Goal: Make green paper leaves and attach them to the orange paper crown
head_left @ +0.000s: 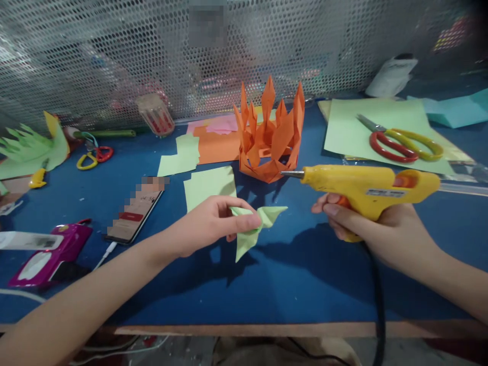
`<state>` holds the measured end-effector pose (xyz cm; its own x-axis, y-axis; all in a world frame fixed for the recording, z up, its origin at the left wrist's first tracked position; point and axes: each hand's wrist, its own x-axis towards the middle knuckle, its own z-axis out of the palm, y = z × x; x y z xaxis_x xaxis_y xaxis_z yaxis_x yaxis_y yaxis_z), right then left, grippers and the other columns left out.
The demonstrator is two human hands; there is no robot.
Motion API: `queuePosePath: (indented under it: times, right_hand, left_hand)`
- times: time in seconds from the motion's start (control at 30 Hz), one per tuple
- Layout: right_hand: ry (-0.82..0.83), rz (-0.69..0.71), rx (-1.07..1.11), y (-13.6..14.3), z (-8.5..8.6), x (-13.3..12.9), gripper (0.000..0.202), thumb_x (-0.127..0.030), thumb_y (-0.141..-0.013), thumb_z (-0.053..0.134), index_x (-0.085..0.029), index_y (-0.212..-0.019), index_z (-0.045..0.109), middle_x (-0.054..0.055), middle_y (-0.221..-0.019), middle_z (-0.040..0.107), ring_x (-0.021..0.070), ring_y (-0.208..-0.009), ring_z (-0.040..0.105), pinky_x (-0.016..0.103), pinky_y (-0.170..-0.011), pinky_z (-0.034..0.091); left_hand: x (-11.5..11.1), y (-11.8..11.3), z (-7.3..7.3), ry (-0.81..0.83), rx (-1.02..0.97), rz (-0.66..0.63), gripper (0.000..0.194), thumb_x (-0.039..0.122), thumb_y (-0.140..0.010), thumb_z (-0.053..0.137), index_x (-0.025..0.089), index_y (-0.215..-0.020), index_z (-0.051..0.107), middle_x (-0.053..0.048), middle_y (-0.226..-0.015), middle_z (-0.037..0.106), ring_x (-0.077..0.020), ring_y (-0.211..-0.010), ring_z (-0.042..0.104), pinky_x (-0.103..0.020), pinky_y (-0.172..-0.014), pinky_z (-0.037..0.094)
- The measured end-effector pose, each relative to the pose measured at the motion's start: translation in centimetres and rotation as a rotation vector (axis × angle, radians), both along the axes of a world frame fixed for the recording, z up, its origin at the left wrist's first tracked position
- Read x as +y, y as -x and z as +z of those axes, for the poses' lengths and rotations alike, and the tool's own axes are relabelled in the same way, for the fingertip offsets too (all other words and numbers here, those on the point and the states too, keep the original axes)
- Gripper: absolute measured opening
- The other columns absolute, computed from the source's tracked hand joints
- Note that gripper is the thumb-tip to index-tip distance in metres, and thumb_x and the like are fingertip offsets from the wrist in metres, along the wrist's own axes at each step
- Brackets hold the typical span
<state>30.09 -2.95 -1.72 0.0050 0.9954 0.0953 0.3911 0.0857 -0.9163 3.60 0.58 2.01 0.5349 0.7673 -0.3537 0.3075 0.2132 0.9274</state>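
Note:
My left hand (pixel 224 221) pinches a folded light-green paper piece (pixel 249 239) with pointed ends, held above the blue table. Round the handle of a yellow hot glue gun (pixel 351 183) is my right hand (pixel 366 223), with fingers by the orange trigger. The metal nozzle points left, level and apart from the green piece. Just behind both hands stands an orange folded-paper crown (pixel 269 137) with several upright points. A small stack of light-green paper (pixel 209 185) lies behind my left hand, partly covered by it.
A phone (pixel 135 213) on a white cable and a magenta device (pixel 53 254) lie left. Scissors (pixel 400 140) rest on green sheets (pixel 343 122) at right; smaller scissors (pixel 93 155) lie at left. A perforated metal screen (pixel 171 51) closes the back. The gun's black cord (pixel 377 305) drops over the front edge.

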Motion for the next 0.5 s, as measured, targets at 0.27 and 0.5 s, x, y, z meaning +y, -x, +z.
queuePosePath:
  times: [0.27,0.5]
  right_hand:
    - [0.008,-0.078,-0.082,0.0,-0.3,-0.4,0.037,-0.059,-0.07,0.073,-0.022,-0.075,0.07,0.005,-0.066,0.069,0.012,-0.043,0.054,0.025,-0.038,0.05]
    - [-0.035,-0.158,-0.177,-0.4,-0.7,-0.8,0.03,-0.052,-0.072,0.072,-0.025,-0.086,0.073,0.007,-0.075,0.076,0.0173,-0.056,0.065,0.025,-0.044,0.055]
  left_hand:
    - [-0.5,-0.6,-1.8,0.137,-0.099,0.034,0.037,0.023,-0.059,0.089,0.018,-0.074,0.056,0.006,-0.063,0.06,-0.0073,-0.057,0.053,-0.018,-0.052,0.036]
    - [-1.1,-1.1,-2.8,0.183,-0.303,0.147,0.039,0.031,-0.066,0.088,0.018,-0.086,0.057,0.0,-0.08,0.069,-0.011,-0.072,0.063,-0.022,-0.065,0.047]
